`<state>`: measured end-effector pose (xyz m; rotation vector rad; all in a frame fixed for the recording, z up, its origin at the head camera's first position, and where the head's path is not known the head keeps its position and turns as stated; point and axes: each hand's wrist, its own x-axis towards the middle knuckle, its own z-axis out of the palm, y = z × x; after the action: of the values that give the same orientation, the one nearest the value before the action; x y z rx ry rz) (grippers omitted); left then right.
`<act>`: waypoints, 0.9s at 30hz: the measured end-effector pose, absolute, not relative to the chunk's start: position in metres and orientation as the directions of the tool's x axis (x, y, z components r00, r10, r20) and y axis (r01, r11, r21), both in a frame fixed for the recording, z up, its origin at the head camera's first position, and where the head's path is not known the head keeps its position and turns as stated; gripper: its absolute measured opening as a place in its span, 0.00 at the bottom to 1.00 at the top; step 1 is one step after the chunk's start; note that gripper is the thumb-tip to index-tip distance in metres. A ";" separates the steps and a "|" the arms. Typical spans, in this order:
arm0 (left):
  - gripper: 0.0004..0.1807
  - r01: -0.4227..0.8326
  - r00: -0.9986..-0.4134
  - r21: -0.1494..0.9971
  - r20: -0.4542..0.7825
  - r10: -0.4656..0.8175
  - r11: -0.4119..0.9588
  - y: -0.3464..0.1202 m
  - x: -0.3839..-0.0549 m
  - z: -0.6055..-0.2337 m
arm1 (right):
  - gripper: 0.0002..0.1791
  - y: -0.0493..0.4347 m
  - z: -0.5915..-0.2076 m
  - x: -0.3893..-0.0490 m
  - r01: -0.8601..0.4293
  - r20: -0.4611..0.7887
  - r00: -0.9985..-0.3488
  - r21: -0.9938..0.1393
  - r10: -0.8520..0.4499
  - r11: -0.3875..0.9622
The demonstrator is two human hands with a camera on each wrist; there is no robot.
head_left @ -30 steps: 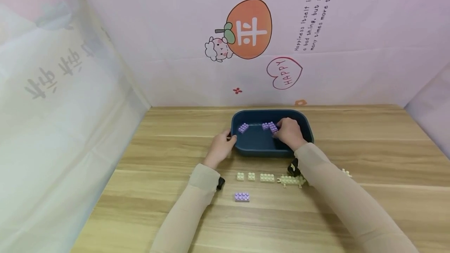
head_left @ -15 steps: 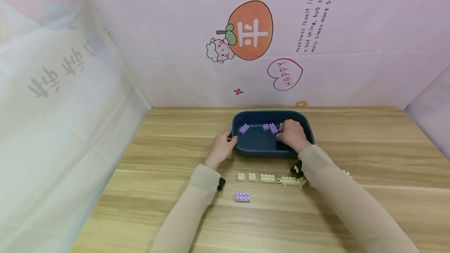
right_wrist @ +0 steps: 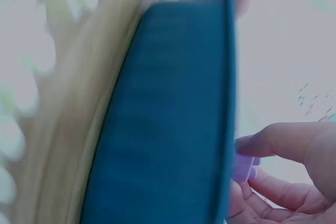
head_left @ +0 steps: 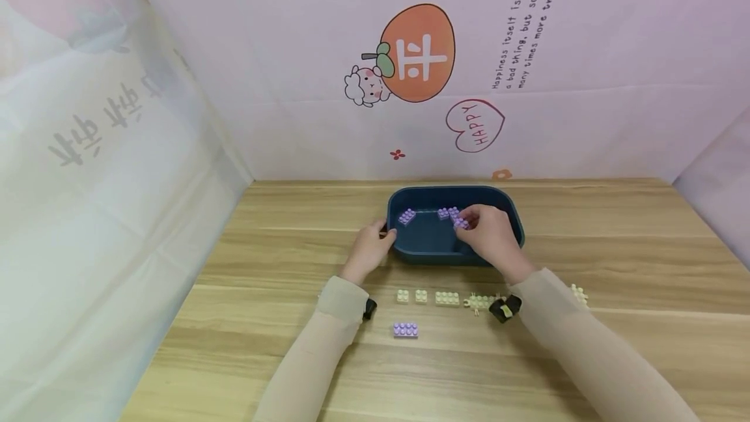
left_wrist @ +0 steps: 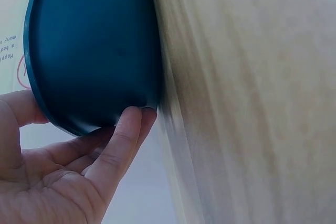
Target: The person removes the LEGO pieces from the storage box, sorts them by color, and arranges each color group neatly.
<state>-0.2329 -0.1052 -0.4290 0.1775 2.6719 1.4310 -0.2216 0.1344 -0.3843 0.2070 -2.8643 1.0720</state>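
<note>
Near the back of the table sits a dark blue plastic box (head_left: 442,258). My left hand (head_left: 369,247) holds its left end; the left wrist view has the thumb at the rim and fingers against the outer wall. Inside the box at the right, my right hand (head_left: 493,234) pinches a purple building brick (head_left: 461,223) between thumb and fingers. In the right wrist view that brick (right_wrist: 243,168) shows just beyond the box rim. Another purple brick (head_left: 407,217) lies at the box's left, and two more are beside the held one, one partly hidden by it.
In front of the box stands a row of pale yellow bricks (head_left: 447,299) and a pale yellow piece with small side clips (head_left: 479,303), partly hidden by the right wrist strap. Another pale clipped piece (head_left: 579,294) lies right. A purple brick (head_left: 405,330) lies nearer the front.
My right hand has picked up a purple brick at the box's right side and drawn it up and slightly nearer. The left hand stays at the box's left end.
</note>
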 end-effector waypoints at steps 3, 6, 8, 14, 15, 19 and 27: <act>0.27 0.051 -0.988 0.837 -0.038 0.151 0.545 -0.104 -0.233 -0.429 | 0.11 0.131 -0.381 -0.203 -0.188 0.149 -0.982 -0.678 -0.118 0.710; 0.27 0.049 -0.989 0.838 -0.037 0.146 0.544 -0.104 -0.233 -0.430 | 0.11 0.128 -0.382 -0.186 -0.227 0.173 -0.974 -0.692 -0.147 0.685; 0.27 0.046 -0.989 0.838 -0.039 0.144 0.543 -0.105 -0.233 -0.430 | 0.10 0.125 -0.384 -0.176 -0.250 0.189 -0.968 -0.686 -0.165 0.683; 0.27 0.062 -0.989 0.833 -0.022 0.146 0.550 -0.103 -0.234 -0.429 | 0.09 0.120 -0.384 -0.153 -0.323 0.287 -0.943 -0.654 -0.171 0.684; 0.27 0.064 -0.989 0.832 -0.020 0.146 0.551 -0.103 -0.234 -0.429 | 0.09 0.120 -0.383 -0.150 -0.332 0.297 -0.939 -0.657 -0.172 0.677; 0.26 0.067 -0.989 0.829 -0.018 0.147 0.556 -0.102 -0.233 -0.427 | 0.09 0.118 -0.380 -0.137 -0.340 0.280 -0.939 -0.662 -0.199 0.668; 0.25 0.062 -0.989 0.832 -0.022 0.145 0.551 -0.102 -0.232 -0.427 | 0.09 0.116 -0.391 -0.120 -0.352 0.258 -0.936 -0.663 -0.240 0.661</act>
<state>-0.2316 -0.1020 -0.4274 0.1800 2.6880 1.4368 -0.1199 0.1164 -0.3909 0.4897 -2.7262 1.1355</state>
